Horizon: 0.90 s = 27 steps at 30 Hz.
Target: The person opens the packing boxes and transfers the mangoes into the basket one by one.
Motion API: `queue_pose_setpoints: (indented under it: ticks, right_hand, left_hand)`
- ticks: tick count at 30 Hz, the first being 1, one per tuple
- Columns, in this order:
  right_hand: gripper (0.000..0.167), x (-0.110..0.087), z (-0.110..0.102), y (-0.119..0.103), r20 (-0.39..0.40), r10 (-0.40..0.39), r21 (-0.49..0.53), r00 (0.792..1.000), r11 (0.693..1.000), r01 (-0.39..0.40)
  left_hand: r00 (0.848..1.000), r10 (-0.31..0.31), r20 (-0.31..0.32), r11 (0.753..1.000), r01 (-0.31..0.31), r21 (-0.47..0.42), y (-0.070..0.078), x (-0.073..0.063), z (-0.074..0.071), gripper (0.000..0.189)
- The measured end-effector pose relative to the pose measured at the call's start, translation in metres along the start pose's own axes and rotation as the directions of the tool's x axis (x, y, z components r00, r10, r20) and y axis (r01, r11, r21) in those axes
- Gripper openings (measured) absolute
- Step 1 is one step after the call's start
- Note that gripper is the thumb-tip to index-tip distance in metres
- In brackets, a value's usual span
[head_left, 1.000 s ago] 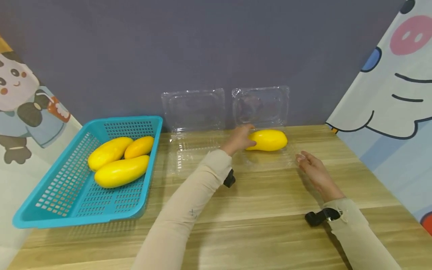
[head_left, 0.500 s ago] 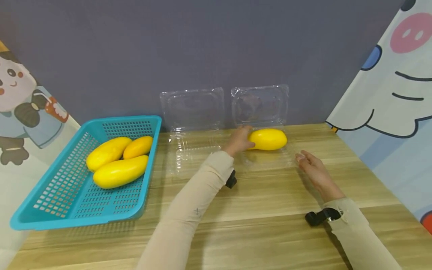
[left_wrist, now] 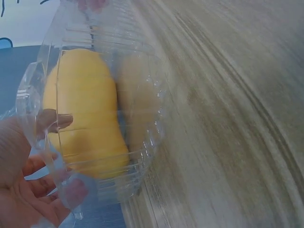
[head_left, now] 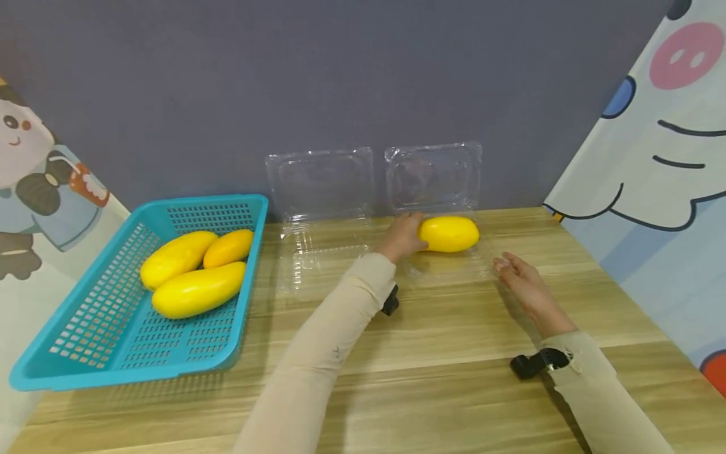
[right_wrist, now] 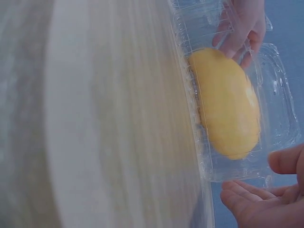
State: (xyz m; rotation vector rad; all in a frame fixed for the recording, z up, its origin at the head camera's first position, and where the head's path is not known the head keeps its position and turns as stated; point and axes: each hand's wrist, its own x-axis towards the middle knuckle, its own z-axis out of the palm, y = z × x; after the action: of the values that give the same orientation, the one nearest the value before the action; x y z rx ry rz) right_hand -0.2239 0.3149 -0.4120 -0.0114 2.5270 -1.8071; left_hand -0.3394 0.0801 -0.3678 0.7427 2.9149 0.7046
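Note:
A smooth, plump yellow mango [head_left: 450, 234] lies in the right clear plastic clamshell box [head_left: 448, 272], whose lid [head_left: 433, 178] stands raised behind it. My left hand [head_left: 402, 236] grips the mango's left end, thumb on the near side and fingers on the far side. Through the clear wall in the left wrist view, the mango [left_wrist: 88, 114] shows beside the left hand [left_wrist: 28, 175]. My right hand [head_left: 530, 287] rests at the box's right edge, holding nothing. In the right wrist view, the right hand's [right_wrist: 273, 202] thumb and fingers are spread apart beside the box.
Left of this box stands another opened clamshell [head_left: 326, 255] with its lid [head_left: 320, 183] raised. A blue perforated basket [head_left: 34, 366] at the left holds three yellow fruits [head_left: 198, 290]. A grey wall [head_left: 317, 75] rises behind the wooden table [head_left: 431, 384].
My left hand has closed in slightly around the mango's left end, covering more of it. The right hand stays at the box's right edge. The head view has shifted slightly.

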Motion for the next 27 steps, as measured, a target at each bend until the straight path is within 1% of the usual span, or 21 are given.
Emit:
queue_pose_setpoints:
  ticks: [6,10,14,16,17,20,23,24,27]
  right_hand:
    - [0.062,0.000,0.002,0.002,0.004,0.001,0.022,1.000,1.000,-0.001]
    - [0.062,-0.001,0.002,0.002,0.006,-0.001,0.006,1.000,1.000,0.001]
    - [0.066,-0.001,0.001,0.004,0.001,-0.019,-0.002,1.000,1.000,0.019]
    - [0.070,0.000,0.000,0.007,-0.004,-0.035,0.027,0.999,0.999,0.036]
    - [0.070,0.000,-0.001,0.009,-0.013,-0.057,0.074,0.998,0.996,0.058]
    - [0.074,0.001,-0.002,0.012,-0.013,-0.078,0.088,0.997,0.993,0.079]
    - [0.070,0.000,-0.002,0.010,-0.019,-0.063,0.061,0.998,0.996,0.064]
    - [0.070,0.000,-0.002,0.007,-0.011,-0.041,0.012,0.999,0.999,0.041]
    - [0.064,-0.001,-0.001,0.002,-0.008,-0.006,-0.009,1.000,1.000,0.006]
  left_hand:
    - [1.000,0.002,-0.010,0.999,-0.001,0.037,-0.002,0.005,0.003,0.065]
    - [1.000,0.007,-0.001,0.998,-0.007,0.065,-0.003,0.007,0.006,0.065]
    - [1.000,0.022,-0.008,0.995,-0.021,0.097,-0.003,0.008,0.009,0.065]
    - [1.000,0.028,-0.011,0.994,-0.026,0.102,-0.002,0.009,0.010,0.066]
    - [1.000,0.028,-0.013,0.994,-0.026,0.106,-0.002,0.009,0.011,0.067]
    - [1.000,0.020,-0.012,0.994,-0.018,0.106,-0.002,0.010,0.013,0.069]
    - [1.000,0.009,-0.009,0.994,-0.008,0.113,-0.001,0.011,0.016,0.071]
    - [1.000,0.006,-0.007,0.993,-0.005,0.116,-0.001,0.011,0.017,0.071]
    - [1.000,-0.004,-0.004,0.992,0.004,0.129,0.001,0.011,0.018,0.071]
